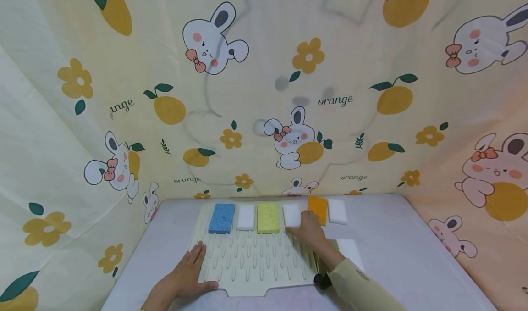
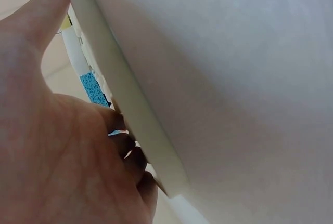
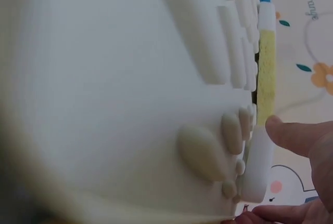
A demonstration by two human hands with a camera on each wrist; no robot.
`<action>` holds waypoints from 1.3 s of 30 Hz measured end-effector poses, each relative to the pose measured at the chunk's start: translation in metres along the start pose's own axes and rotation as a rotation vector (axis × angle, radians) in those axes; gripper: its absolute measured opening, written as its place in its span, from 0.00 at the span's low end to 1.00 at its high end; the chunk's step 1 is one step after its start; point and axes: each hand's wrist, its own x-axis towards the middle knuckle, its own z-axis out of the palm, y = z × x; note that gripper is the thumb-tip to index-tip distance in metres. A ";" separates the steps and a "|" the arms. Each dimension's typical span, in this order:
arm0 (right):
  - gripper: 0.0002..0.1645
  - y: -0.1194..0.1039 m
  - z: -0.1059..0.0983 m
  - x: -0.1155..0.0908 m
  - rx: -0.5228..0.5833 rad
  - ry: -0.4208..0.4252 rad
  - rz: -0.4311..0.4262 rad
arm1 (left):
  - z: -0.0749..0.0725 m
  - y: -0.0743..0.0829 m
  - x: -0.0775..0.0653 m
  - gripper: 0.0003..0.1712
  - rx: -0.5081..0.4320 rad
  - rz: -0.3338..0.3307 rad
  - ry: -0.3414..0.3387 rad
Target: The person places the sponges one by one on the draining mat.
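Observation:
A cream draining board [image 1: 247,260] with raised ribs lies on the table. Along its far side, a blue sponge [image 1: 222,219], a white sponge block [image 1: 246,218] and a yellow sponge [image 1: 268,218] sit in a row. My right hand [image 1: 310,232] pinches a second white block [image 1: 292,215] at the row's right end. In the right wrist view, the thumb [image 3: 291,133] is at one side of that block [image 3: 256,169], with the fingertips near its other end. My left hand [image 1: 185,270] rests spread on the board's left edge, its thumb along the front edge.
Just right of the board are an orange sponge [image 1: 318,210] and another white block [image 1: 338,211]. A white item [image 1: 349,251] lies partly behind my right forearm. A printed curtain [image 1: 255,95] hangs behind the table and along both sides.

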 end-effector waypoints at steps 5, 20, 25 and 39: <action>0.49 0.000 -0.006 -0.004 0.013 -0.027 -0.018 | 0.002 -0.002 0.002 0.75 0.004 -0.003 -0.005; 0.51 0.012 -0.038 -0.032 0.163 -0.035 -0.012 | -0.004 0.002 -0.001 0.75 -0.013 -0.024 -0.021; 0.49 0.022 -0.048 -0.044 0.177 -0.037 0.007 | -0.002 -0.001 0.000 0.75 0.000 -0.004 -0.008; 0.57 0.063 -0.078 -0.074 0.194 -0.086 0.024 | -0.003 0.000 -0.001 0.76 0.002 -0.026 -0.012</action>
